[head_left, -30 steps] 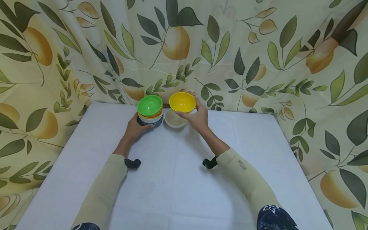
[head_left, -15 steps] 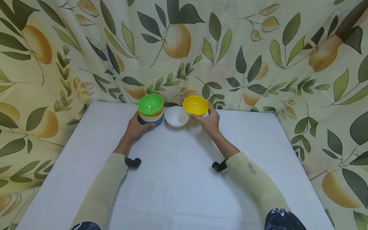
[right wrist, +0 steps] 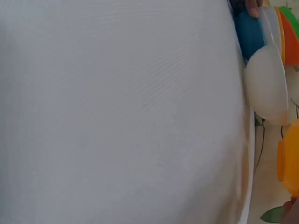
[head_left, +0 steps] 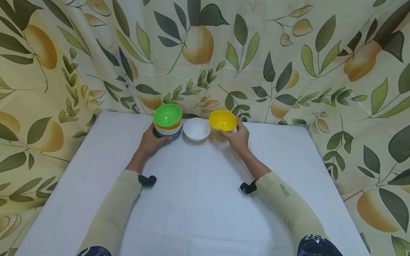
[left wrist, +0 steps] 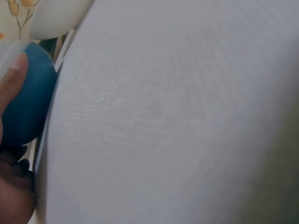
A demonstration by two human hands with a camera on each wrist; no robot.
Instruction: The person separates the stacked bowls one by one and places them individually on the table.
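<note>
At the table's back edge in the head view stands a stack of bowls, a green bowl (head_left: pixel 167 116) on top and a blue bowl (left wrist: pixel 35 100) at the bottom. My left hand (head_left: pixel 150 142) grips the stack's lower part, thumb on the blue bowl's near side. Beside the stack sits a white bowl (head_left: pixel 196 129), which neither hand touches. My right hand (head_left: pixel 238 137) holds a yellow bowl (head_left: pixel 223 120) by its right side, just right of the white one. In the right wrist view the yellow bowl (right wrist: pixel 290 161) appears at the right edge, raised off the table.
A white cloth covers the table (head_left: pixel 192 199), with its back edge close behind the bowls. Beyond it hangs a curtain (head_left: pixel 256 64) printed with fruit and leaves. A dark wrist camera sits at each wrist.
My right hand has carried the yellow bowl rightward from above the white bowl and slightly lower, uncovering the white bowl. My left hand stays at the stack.
</note>
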